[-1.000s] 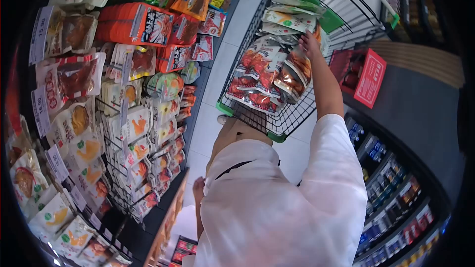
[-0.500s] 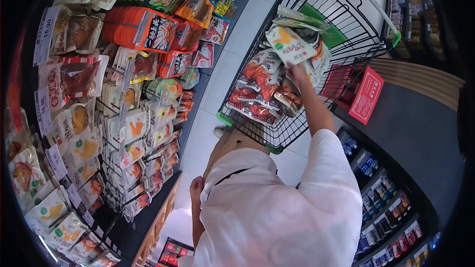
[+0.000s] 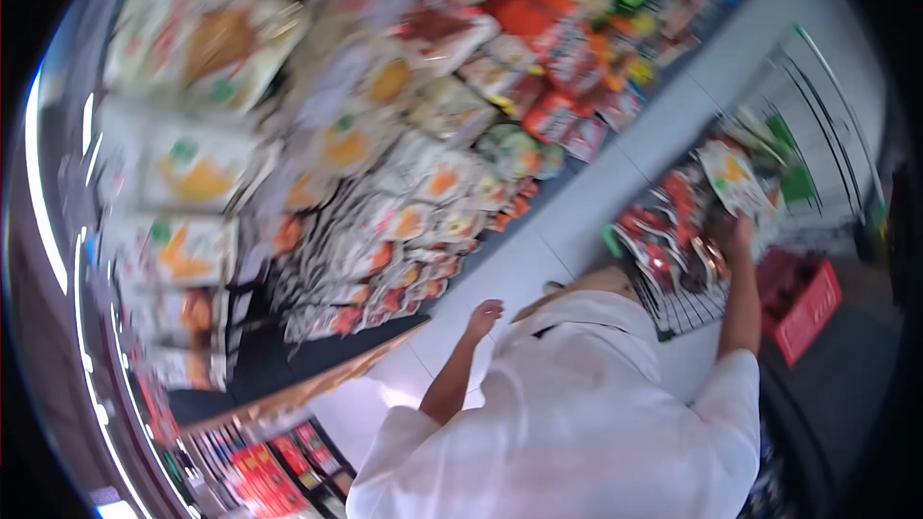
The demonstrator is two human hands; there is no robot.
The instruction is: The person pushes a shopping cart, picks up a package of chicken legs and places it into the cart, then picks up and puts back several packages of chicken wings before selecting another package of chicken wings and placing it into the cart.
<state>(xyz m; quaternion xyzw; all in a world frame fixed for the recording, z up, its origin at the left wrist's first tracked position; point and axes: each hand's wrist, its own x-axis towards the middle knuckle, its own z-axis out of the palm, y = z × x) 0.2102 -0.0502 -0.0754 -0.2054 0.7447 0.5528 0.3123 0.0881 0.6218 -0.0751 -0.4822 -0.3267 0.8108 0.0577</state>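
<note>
My right hand [image 3: 737, 234] is over the cart, its fingers closed on the lower edge of a white food packet [image 3: 733, 178] with a yellow picture. Red-and-clear food packs [image 3: 663, 226] lie beside it in the black wire cart [image 3: 687, 312] with green corners. My left hand [image 3: 486, 315] is raised over the floor to the left of my body, near the shelf; its fingers are curled, with nothing visible in them. The picture is blurred by motion.
Shelves of packaged food [image 3: 385, 183] fill the left and top. A red box [image 3: 808, 312] stands right of the cart beside a dark curved counter [image 3: 846, 375]. Another shelf with red goods [image 3: 264, 481] is at the lower left. Pale floor tiles [image 3: 567, 231] show between shelf and cart.
The view has turned, so the cart now appears further right and more shelving shows at left. My left hand has risen away from my side. My right hand stays at the white packet.
</note>
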